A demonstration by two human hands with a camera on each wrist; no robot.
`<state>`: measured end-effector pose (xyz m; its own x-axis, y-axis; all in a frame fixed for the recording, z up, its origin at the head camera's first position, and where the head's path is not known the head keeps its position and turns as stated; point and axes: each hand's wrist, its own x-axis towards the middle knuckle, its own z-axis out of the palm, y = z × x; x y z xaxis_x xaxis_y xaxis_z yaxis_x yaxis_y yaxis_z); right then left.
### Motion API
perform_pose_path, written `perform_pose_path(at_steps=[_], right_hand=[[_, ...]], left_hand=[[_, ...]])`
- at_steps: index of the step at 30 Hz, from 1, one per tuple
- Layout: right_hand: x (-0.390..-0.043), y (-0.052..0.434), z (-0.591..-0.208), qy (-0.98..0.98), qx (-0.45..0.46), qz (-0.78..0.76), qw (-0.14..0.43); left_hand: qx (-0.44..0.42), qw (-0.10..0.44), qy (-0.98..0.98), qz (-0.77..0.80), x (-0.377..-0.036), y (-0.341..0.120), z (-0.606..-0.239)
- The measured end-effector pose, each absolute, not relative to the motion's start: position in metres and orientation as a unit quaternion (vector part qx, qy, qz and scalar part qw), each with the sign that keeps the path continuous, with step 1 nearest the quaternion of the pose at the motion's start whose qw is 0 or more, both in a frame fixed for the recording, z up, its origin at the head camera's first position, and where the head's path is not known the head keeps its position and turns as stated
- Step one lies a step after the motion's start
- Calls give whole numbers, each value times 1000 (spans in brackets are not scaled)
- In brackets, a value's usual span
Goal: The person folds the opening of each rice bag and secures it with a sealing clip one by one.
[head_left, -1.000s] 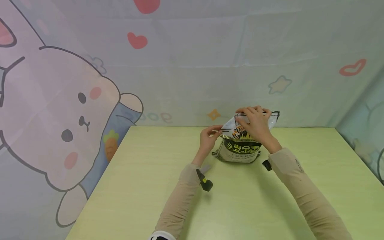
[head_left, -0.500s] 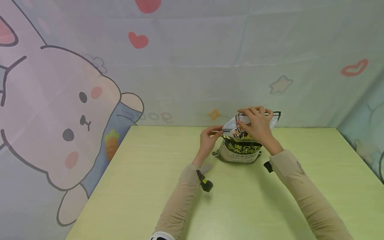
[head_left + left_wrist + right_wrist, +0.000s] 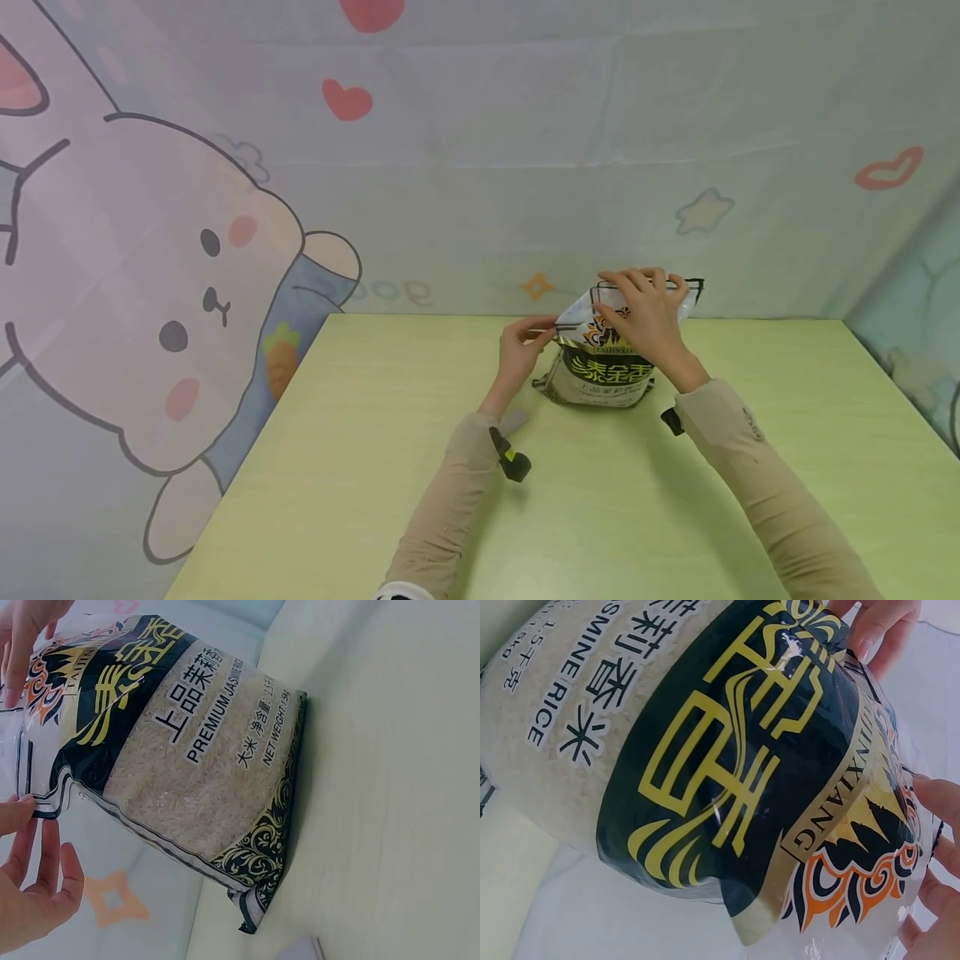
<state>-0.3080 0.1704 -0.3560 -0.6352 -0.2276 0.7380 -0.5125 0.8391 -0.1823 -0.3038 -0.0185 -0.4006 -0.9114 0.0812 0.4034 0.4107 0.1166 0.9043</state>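
Note:
A bag of jasmine rice (image 3: 600, 375) stands upright on the table, with a clear window low on its front and a black band of yellow characters above it. My left hand (image 3: 519, 354) pinches the bag's left side edge near the top. In the left wrist view, thumb and fingers of the left hand (image 3: 41, 870) meet on that edge. My right hand (image 3: 647, 312) grips the top edge from above, thumb in front and fingers over the back. The right wrist view shows the right hand (image 3: 937, 855) along the white top with its orange flame print.
The light green table (image 3: 360, 467) runs back to a pale cloth backdrop (image 3: 465, 200) printed with a rabbit and hearts, close behind the bag. A small grey flat object (image 3: 302, 949) lies near the left wrist, partly hidden by it.
Both hands keep their hold on the bag. The right hand has slid very slightly to the right along the top; the whole view has drifted a little.

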Motion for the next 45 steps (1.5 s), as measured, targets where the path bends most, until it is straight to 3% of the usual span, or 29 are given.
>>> perform_pose_path(at_steps=[20,27,39,45], right_hand=[[-307,172,-362,-880,206,189,384],[-308,173,-364,-871,231,201,384],[-309,174,-363,-873,242,204,371],[-309,175,-364,-869,244,203,379]], left_hand=[[-160,80,-758,-627,-291,-34,-400],[-170,100,-770,-607,-306,-40,-424],[-218,89,-794,-561,-275,-57,-397],[-210,82,-813,-537,-287,-68,-420]])
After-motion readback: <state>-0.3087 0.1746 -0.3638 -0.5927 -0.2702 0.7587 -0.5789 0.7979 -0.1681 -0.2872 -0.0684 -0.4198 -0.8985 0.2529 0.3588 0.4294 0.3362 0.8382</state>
